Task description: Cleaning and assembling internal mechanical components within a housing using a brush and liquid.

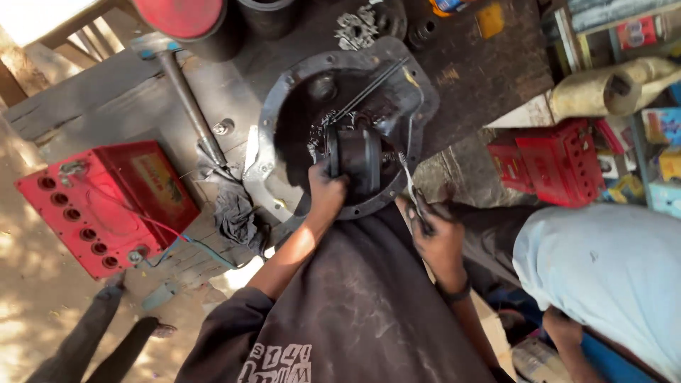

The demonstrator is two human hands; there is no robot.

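Grease coats the round, flanged black cast-metal housing [340, 128] lying on the dark wooden bench [142, 99]. The left hand [325, 191] has its fingers closed on the dark cylindrical gear block [358, 159] inside; the right hand [441, 245] grips a thin metal tool [410, 188].

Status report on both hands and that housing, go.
Left hand gripping dark cylindrical gear carrier inside round greasy metal housing. Right hand holding thin metal tool at housing rim. Black rod lies across opening.
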